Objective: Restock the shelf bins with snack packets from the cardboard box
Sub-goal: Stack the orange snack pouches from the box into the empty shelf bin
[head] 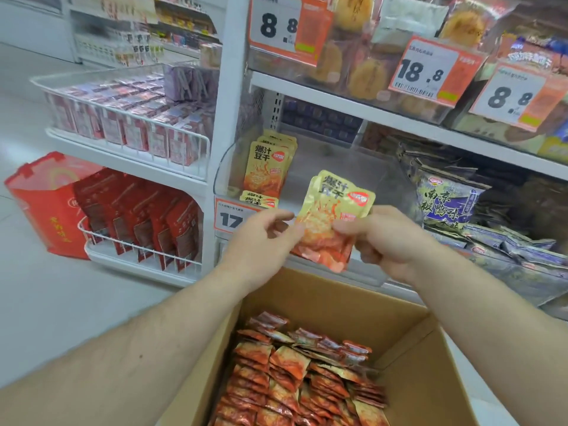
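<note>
One cardboard box (424, 358); two hands (264, 238) (384, 238) pinch stacked packets (332, 216).

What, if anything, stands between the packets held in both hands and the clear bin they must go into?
Nothing visible. The held packets hover at the clear bin's open front; its right side looks bare, with standing packets only at its left.

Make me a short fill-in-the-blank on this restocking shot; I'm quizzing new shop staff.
1. Both hands, left hand and right hand, hold a stack of yellow ____.
2. The cardboard box below the hands is ____, its flaps spread.
3. In the clear bin, a few packets stand at its ____ side.
4. The big digits on the tag between the two 8.8 tags read ____.

Missing words: packets; open; left; 18.8
</note>
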A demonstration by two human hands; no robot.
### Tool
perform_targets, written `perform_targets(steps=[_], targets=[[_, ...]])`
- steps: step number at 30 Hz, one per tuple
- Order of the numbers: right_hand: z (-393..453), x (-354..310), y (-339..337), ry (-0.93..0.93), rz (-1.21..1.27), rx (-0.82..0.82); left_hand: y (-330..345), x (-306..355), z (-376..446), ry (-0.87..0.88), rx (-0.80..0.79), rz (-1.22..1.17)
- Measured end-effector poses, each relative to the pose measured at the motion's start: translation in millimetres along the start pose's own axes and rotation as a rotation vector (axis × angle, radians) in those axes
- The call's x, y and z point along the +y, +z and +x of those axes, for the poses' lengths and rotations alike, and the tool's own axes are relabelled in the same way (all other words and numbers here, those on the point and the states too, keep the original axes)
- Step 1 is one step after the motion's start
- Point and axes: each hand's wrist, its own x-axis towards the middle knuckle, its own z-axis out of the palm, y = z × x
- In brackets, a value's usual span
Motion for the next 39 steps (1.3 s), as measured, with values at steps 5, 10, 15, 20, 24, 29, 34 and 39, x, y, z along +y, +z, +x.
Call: perform_targets(steps=[5, 10, 15, 20, 24, 29, 34, 39], targets=[[85, -45, 7, 0.164, -0.074, -0.067, -22, -10, 13, 0.208, 0.210, 0.818], [147, -39, 47, 0.333, -0.239, -0.252, -20, -24, 19, 0.190, 0.159, 0.835], [170, -22, 69, 0.438, -0.347, -0.302, -17, -30, 24, 0.182, 0.198, 0.727], [174, -27, 87, 0.467, -0.392, -0.330, -12, -33, 27, 0.211, 0.251, 0.718], [176, -28, 90, 0.446, -0.375, -0.282, -11, -31, 26, 0.205, 0.259, 0.727], [177, -21, 92, 0.457, -0.299, -0.300, -11, -28, 25, 0.160, 0.227, 0.746], [180, -15, 97, 0.393, -0.305, -0.279, -10, -26, 24, 0.151, 0.222, 0.772], [181, -31, 87, 0.080, -0.274, -0.059, -9, -25, 24, 0.118, 0.199, 0.751]])
